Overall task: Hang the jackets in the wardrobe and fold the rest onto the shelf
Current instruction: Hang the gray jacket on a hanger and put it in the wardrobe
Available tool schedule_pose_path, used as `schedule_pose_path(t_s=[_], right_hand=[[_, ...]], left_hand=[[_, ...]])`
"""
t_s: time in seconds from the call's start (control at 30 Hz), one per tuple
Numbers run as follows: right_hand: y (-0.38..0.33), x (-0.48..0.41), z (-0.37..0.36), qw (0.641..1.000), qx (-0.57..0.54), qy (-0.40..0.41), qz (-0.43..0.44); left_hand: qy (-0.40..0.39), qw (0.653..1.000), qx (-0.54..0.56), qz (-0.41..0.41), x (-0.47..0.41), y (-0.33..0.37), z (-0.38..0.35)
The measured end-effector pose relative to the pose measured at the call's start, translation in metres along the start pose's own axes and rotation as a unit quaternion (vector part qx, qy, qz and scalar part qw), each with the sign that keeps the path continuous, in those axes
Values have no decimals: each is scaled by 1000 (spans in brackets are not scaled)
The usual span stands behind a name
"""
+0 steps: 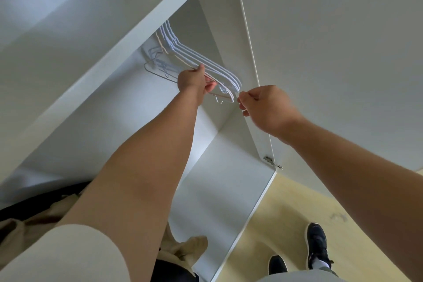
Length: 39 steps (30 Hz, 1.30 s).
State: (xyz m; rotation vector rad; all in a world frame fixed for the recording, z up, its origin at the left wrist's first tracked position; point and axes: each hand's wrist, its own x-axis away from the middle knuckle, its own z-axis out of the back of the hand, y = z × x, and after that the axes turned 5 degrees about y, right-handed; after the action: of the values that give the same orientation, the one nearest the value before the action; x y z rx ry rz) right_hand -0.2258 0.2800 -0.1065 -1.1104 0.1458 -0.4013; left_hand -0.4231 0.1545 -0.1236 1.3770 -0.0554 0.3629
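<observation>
The task is judged barely begun: only bare hangers [201,59] are seen in the wardrobe [229,178]. One is gripped by the curled fingers of the left hand [194,82], and its end appears pinched by the right hand [267,107]. Clothes [187,247] are left heaped below, neither hung nor folded.

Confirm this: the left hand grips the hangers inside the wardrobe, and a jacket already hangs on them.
One error: the head view shows the hangers bare, with no jacket on them. The left hand does grip them inside the wardrobe.
</observation>
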Motion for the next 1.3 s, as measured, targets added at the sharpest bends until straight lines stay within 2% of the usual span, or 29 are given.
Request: schedule_pose_path(t_s=[0.23,0.43,0.73,0.93,1.17,1.3], right_hand=[[6,-31,-24,994,112,10,6],[-2,-66,-57,985,170,-16,38],[-4,-79,-63,967,243,-21,79],[-11,-73,-64,950,282,-88,99],[-1,-66,-70,970,225,-74,49],[7,-50,-76,971,212,-11,111]], left_hand=[[-18,1000,3,21,4,6,13],[-35,999,17,19,11,10,14],[-34,999,-15,-13,9,10,27],[6,999,-44,-25,10,8,31],[43,995,-63,-65,16,2,44],[65,994,-48,-74,23,2,48]])
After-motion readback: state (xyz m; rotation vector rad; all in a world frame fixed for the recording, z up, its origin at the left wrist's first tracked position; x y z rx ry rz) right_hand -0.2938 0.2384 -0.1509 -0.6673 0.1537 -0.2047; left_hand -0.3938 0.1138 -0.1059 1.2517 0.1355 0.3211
